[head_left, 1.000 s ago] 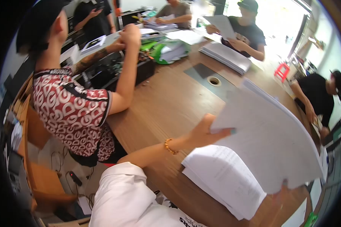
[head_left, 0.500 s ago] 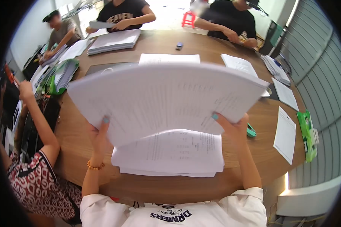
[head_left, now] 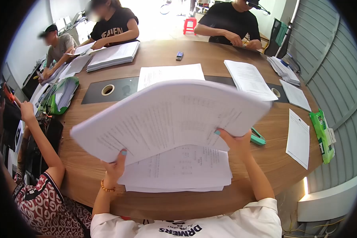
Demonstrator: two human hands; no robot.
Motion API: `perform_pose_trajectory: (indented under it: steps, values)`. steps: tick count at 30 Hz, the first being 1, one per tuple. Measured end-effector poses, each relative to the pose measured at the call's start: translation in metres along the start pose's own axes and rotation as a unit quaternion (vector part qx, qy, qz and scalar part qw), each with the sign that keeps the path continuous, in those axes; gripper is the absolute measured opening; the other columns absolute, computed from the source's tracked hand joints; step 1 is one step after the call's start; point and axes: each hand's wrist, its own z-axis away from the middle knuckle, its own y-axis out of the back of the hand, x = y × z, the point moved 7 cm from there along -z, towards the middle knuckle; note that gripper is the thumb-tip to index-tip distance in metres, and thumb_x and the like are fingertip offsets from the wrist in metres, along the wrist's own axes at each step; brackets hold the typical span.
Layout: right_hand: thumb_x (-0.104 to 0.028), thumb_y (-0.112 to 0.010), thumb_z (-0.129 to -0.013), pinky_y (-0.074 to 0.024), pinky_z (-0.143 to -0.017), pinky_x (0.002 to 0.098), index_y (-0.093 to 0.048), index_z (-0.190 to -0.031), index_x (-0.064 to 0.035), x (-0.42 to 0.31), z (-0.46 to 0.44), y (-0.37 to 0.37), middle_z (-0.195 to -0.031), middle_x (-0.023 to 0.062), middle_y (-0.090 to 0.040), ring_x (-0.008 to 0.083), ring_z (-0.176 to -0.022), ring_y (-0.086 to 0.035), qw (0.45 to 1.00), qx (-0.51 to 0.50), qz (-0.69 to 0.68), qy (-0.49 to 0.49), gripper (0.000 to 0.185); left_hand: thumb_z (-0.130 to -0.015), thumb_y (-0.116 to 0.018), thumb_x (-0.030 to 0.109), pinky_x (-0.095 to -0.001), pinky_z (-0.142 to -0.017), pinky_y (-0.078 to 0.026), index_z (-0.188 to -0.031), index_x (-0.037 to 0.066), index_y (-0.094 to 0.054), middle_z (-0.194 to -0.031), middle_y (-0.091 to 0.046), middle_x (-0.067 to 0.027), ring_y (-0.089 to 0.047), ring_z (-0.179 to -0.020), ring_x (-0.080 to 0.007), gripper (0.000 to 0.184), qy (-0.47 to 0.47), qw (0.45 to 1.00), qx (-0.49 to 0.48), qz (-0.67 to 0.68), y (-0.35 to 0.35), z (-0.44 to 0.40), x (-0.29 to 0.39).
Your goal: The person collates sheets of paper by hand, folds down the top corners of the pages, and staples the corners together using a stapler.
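Both my hands hold a thick stack of printed sheets (head_left: 166, 115) by its near edge, raised above the table and bowed upward in the middle. My left hand (head_left: 116, 168) grips the near left part, its thumb on top. On the right, my right hand (head_left: 238, 143) pinches the stack the same way. Beneath it lies a second pile of printed paper (head_left: 178, 168) on the wooden table. A green stapler-like object (head_left: 258, 137) is beside my right hand.
Across the wooden table (head_left: 158, 53) lie a paper stack (head_left: 114, 55), printed sheets (head_left: 248, 79), a small box (head_left: 179, 56), a single sheet (head_left: 298, 139) and a green packet (head_left: 322, 137). Several people are around it; one person's arm (head_left: 43, 142) is at the left.
The view has swung right since the first frame. My right hand, earlier mostly hidden, now shows on the stack's near edge. The stack has lowered slightly and bows more.
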Motion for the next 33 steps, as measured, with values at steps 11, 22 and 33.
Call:
perform_pose_trajectory:
  steps: [11,22,33]
  values:
    - [0.006,-0.069,-0.071,-0.0529,-0.072,0.0296,-0.042,-0.126,-0.0003,-0.041,-0.043,0.027,-0.101,0.0115,-0.063,0.0171,-0.085,-0.064,0.971,0.142,-0.192,0.026,0.062,-0.075,-0.067,-0.002,-0.0262,-0.069,-0.046,-0.090,-0.007,-0.062,-0.086,-0.065,-0.0095,-0.059,-0.076,-0.0140,0.017,0.117,0.988,0.029,0.100,0.002,0.008,-0.013]
    - [0.002,-0.079,-0.060,-0.0500,-0.071,0.0292,-0.052,-0.115,-0.0096,-0.064,-0.043,0.028,-0.101,0.0122,-0.061,0.0194,-0.093,-0.059,0.962,0.046,0.111,0.247,0.062,-0.071,-0.068,-0.002,-0.0265,-0.068,-0.046,-0.088,-0.006,-0.059,-0.084,-0.063,-0.0086,-0.057,-0.075,-0.0133,0.020,0.073,0.992,0.037,0.100,0.009,0.015,-0.017]
    - [-0.002,-0.081,-0.057,-0.0487,-0.066,0.0275,-0.063,-0.106,-0.0095,-0.080,-0.041,0.033,-0.100,0.0103,-0.056,0.0179,-0.084,-0.057,0.947,0.083,0.178,0.254,0.053,-0.070,-0.066,-0.008,-0.0260,-0.066,-0.050,-0.089,-0.004,-0.057,-0.083,-0.063,-0.0083,-0.060,-0.072,-0.0137,0.022,0.096,0.980,0.060,0.163,0.009,0.024,-0.027]
